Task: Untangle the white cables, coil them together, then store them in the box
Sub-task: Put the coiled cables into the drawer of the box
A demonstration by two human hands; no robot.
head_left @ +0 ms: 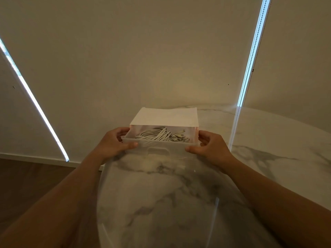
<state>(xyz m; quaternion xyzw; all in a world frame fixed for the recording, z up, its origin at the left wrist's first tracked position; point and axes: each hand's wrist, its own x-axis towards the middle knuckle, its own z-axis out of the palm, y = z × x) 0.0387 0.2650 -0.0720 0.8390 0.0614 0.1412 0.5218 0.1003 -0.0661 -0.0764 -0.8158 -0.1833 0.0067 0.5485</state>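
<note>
A translucent white box [159, 149] with a pull-out drawer sits on the marble table, its drawer partly slid out toward me. Inside the drawer lies a bundle of white cables [157, 135], loosely coiled, with several plug ends at its right side. My left hand [116, 141] grips the drawer's front left corner, thumb on the front face. My right hand [207, 146] grips the front right corner the same way. The box's white top [164, 116] covers the back of the drawer.
The round marble table [268, 158] ends at a curved edge on the left, with dark wooden floor [26, 176] below it. A beige wall stands close behind the box. Bright strips of light run down at the left and right.
</note>
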